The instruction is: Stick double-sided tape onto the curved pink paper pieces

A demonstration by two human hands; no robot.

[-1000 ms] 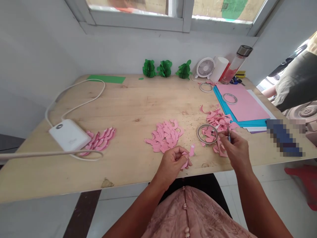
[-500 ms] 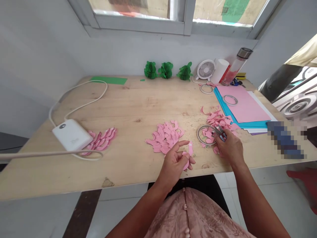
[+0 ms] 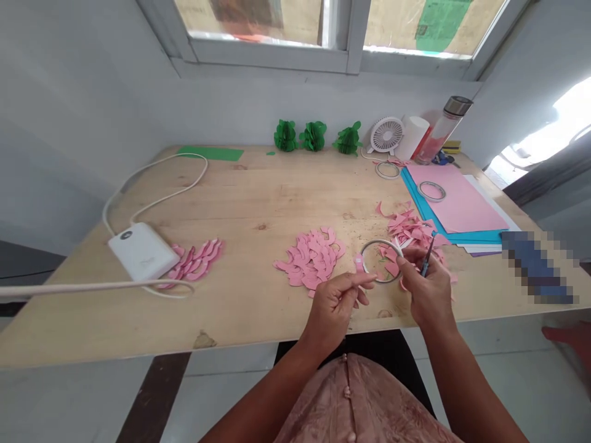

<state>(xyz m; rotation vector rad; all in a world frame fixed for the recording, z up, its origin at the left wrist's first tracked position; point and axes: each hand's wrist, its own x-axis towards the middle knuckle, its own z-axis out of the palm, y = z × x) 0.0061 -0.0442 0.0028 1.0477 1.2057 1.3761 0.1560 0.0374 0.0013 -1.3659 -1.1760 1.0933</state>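
Note:
Between thumb and fingers, my right hand (image 3: pixel 427 286) grips the edge of a tape roll (image 3: pixel 381 280), a thin ring raised off the table. Small scissors (image 3: pixel 427 257) rest in the same hand, blades pointing up. My left hand (image 3: pixel 339 301) is at the ring's lower left, index finger stretched to its rim, the other fingers curled. A small pink paper piece (image 3: pixel 359 263) with a whitish patch stands just above the left fingers, by the ring; what the curled fingers hold is hidden. Left of the hands lies a pile of curved pink paper pieces (image 3: pixel 314 255).
Pink scraps (image 3: pixel 410 227) lie beyond my right hand. Coloured sheets (image 3: pixel 475 206) bear another tape roll (image 3: pixel 431 191). A white power bank (image 3: pixel 143 251) with a cable sits left, near pink strips (image 3: pixel 198 261). Green paper shapes (image 3: pixel 313 136), a fan (image 3: pixel 386 135) and a bottle (image 3: pixel 446 129) stand behind.
My right hand has taken hold of the tape roll and lifted it, still keeping the scissors. The left hand has moved slightly right, to the ring. The view has shifted a little.

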